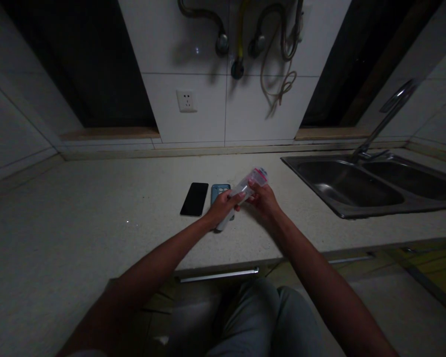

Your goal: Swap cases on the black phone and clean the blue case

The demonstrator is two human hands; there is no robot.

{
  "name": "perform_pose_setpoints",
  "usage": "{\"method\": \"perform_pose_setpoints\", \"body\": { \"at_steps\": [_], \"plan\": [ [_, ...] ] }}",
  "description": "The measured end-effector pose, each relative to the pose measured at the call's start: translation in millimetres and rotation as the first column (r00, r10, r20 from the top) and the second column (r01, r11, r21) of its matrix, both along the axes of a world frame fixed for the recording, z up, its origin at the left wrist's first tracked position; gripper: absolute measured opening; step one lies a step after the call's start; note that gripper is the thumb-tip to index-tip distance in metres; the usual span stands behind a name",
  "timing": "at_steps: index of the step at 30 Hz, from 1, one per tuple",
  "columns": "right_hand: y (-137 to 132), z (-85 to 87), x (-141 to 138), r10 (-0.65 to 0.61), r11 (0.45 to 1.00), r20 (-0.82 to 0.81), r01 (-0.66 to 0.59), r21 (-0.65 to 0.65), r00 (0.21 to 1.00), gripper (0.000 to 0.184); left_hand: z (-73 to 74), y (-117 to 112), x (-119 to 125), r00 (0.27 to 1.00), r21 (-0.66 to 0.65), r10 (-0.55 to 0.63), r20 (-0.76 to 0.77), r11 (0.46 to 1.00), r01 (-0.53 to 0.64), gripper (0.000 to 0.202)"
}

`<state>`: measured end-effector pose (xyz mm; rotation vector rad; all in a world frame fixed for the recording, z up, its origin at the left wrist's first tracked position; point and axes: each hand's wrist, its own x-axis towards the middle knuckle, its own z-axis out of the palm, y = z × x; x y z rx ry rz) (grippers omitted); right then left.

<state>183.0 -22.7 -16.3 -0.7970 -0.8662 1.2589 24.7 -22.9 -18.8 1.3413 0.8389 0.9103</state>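
Between my hands is a long, clear plastic package (pixel 226 221) with a pink strip near its upper end, tilted up to the right over the countertop. My left hand (pixel 220 208) grips its middle with the thumb on top. Higher up, near the pink strip, my right hand (pixel 263 197) is closed around it, thumb pressed on the plastic. What lies inside the package is too blurred to tell. A blue phone case (pixel 215 190) lies just behind my left hand, partly covered by it and the package. Left of the case rests a black smartphone (pixel 195 199), dark screen up.
A steel double sink (pixel 338 210) with a tall faucet (pixel 379 126) is set into the counter (pixel 152 218) on the right. The tiled wall behind carries a power socket (pixel 186 101), hoses and a hanging cord (pixel 282 89). Drawer handles (pixel 219 275) run below the front edge.
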Motion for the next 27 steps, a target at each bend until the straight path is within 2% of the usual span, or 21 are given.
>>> {"method": "perform_pose_setpoints", "body": {
  "at_steps": [3, 5, 9, 12, 15, 18, 20, 23, 27],
  "plan": [
    [-1, 0.6, 0, 0.022, 0.999, -0.007, -0.022, -0.038, 1.0, 0.041, -2.0, 2, -2, 0.999, -0.055, -0.026, 0.025, 0.998, 0.027, 0.049],
    [0, -0.1, 1, -0.013, 0.999, -0.006, 0.013, -0.046, 1.0, 0.041, -3.5, 3, -2, 0.997, -0.084, -0.056, 0.061, 0.995, 0.061, 0.047],
    [1, -4.0, 2, -0.091, 0.995, -0.02, 0.09, -0.04, 0.996, 0.035, -3.8, 2, -3, 0.992, -0.077, -0.076, 0.102, 0.993, 0.084, 0.041],
    [3, -7.1, 1, -0.078, 0.996, -0.065, 0.074, -0.052, 0.995, 0.029, -1.3, 0, -4, 0.99, -0.093, -0.08, 0.12, 0.991, 0.091, 0.04],
    [6, -6.4, 2, -0.071, 0.995, -0.249, 0.052, -0.079, 0.966, 0.024, 2.2, -2, -4, 0.984, -0.104, -0.06, 0.165, 0.992, 0.078, 0.038],
    [10, -2.0, 7, -0.081, 0.996, -0.473, 0.048, -0.081, 0.877, 0.018, 5.8, -6, 2, 0.971, -0.093, -0.049, 0.235, 0.993, 0.073, 0.035],
    [12, 0.9, 10, -0.085, 0.996, -0.527, 0.055, -0.072, 0.845, 0.014, 8.0, -8, 7, 0.958, -0.105, -0.048, 0.281, 0.991, 0.08, 0.033],
    [13, 2.5, 16, -0.152, 0.988, -0.549, 0.124, -0.089, 0.822, 0.013, 9.9, -3, 11, 0.917, -0.207, 0.035, 0.398, 0.977, 0.052, 0.032],
    [13, 0.4, 22, -0.279, 0.96, -0.519, 0.253, -0.121, 0.808, 0.019, 7.3, 13, 5, 0.858, -0.405, 0.165, 0.487, 0.913, 0.054, 0.021]
  ]
}}
